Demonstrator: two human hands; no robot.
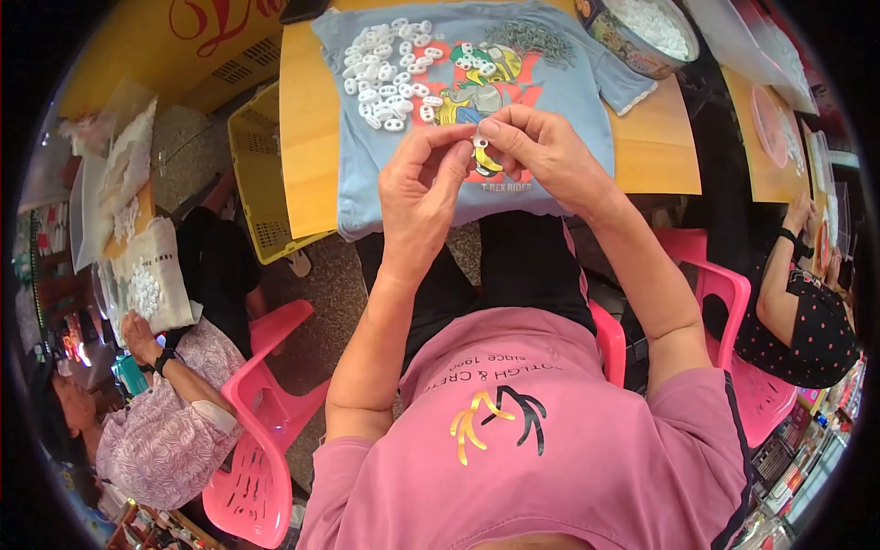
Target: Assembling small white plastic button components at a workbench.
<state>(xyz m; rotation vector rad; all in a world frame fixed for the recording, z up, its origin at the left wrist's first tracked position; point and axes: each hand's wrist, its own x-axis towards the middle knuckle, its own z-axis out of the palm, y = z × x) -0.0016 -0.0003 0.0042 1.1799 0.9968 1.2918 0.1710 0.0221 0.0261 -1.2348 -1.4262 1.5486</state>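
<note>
Nearest, a pink shirt (605, 440) on the person's own body, with a black and gold shape on the front. Just past it, black trousers (522, 252) and a bit of pink chair.

Next, both hands up over a blue shirt (362, 174) spread on the wooden worktop (655, 160). Left hand (426, 183) with thumb and first finger pinching a small white piece (479, 142). Right hand (550, 156) pinching the same piece from the other side. Piece held over the near middle of the blue shirt, partly hidden by fingers. Right under it, a yellow and black patch (487, 163); cannot tell if part of the piece or of the shirt's picture. Fingers in the way of some of that picture.

Farther up the blue shirt, on the left, lots of loose white pieces (371, 69) with little dark holes. Near the middle, a small bunch of white and green bits (475, 60). Right of that, a heap of thin grey bits (541, 41). Past the heap, by the sleeve, a round tin (628, 57) full of white bits.

Off to the left, a yellow crate (261, 183) beside the worktop, and a person in a patterned top (165, 431), with a hand near white bits on pale cloth (160, 252). Off to the right, a person in a dotted black top (802, 321). Beyond, a pale pink tub (768, 124).
</note>
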